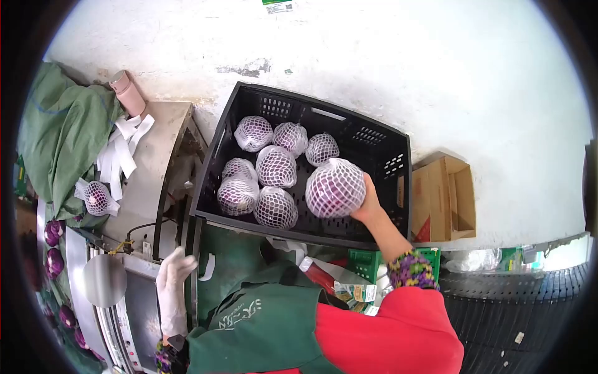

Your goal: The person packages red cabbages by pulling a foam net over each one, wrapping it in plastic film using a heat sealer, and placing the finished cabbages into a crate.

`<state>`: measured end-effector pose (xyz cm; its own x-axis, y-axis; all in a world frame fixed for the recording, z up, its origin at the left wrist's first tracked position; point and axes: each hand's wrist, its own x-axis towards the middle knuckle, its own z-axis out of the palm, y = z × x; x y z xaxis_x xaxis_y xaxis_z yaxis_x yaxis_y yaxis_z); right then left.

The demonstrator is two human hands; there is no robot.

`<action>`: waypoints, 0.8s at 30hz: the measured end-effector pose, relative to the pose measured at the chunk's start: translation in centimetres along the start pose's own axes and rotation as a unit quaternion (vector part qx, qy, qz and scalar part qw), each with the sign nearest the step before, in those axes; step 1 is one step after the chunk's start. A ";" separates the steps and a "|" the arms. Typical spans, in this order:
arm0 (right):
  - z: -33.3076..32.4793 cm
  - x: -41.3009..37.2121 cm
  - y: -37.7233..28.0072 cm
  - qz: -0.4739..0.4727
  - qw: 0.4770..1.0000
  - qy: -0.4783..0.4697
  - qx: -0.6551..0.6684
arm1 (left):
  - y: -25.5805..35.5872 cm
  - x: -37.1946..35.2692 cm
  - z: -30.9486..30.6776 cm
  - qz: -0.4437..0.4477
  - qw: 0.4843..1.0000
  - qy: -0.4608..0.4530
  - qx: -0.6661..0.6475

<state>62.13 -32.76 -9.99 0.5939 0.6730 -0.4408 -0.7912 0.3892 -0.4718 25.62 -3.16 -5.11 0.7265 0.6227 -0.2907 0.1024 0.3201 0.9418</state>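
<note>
My right hand grips a red cabbage in a white foam net, from its right side. It holds the cabbage over the black plastic crate. Several more netted red cabbages sit in the left and middle part of that crate. My left hand, in a white glove, is held low at the left, beside the steel machine, its fingers stretched out and nothing in them. Another netted cabbage lies on the metal table near a pile of white foam nets.
A pink bottle and a green cloth are at the upper left. Bare purple cabbages lie along the left edge, beyond the steel machine. A cardboard box stands right of the crate, against the white wall.
</note>
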 end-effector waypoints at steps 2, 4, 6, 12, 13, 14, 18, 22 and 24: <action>-3.1 3.2 -0.5 0.023 0.996 0.071 -0.044 | -1.7 -1.5 -2.2 -0.017 0.995 0.091 -0.027; -8.2 8.3 0.9 0.020 0.993 0.110 -0.040 | -3.0 -3.4 -3.9 -0.031 0.989 0.137 -0.037; -11.3 14.1 4.1 -0.075 0.953 0.286 -0.072 | -4.0 -5.4 -5.3 -0.049 0.978 0.193 -0.060; -13.2 16.8 0.4 -0.149 0.786 0.477 -0.364 | -4.6 -12.2 -9.7 -0.014 0.961 0.256 -0.101; -10.6 16.6 0.3 -0.185 0.602 0.551 -0.548 | -5.0 -13.4 -10.9 0.008 0.957 0.264 -0.119; -3.5 14.2 1.8 -0.241 0.491 0.538 -0.641 | -4.6 -14.8 -11.7 0.022 0.950 0.291 -0.111; 11.3 15.7 7.9 -0.472 0.537 0.086 -0.694 | -5.0 -18.9 -15.7 0.049 0.928 0.354 -0.106; 28.2 18.9 22.0 -0.432 0.483 -0.257 -0.717 | -4.2 -19.9 -17.8 0.060 0.918 0.373 -0.119; 32.0 23.7 27.5 -0.424 0.264 -0.302 -0.812 | -4.9 -19.8 -18.5 0.061 0.909 0.393 -0.124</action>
<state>49.83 14.02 -9.01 -0.0622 0.9456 0.3193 0.9862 0.1074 -0.1260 -1.83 -3.86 -7.07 0.0024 0.9508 -0.3098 -0.1741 0.3055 0.9361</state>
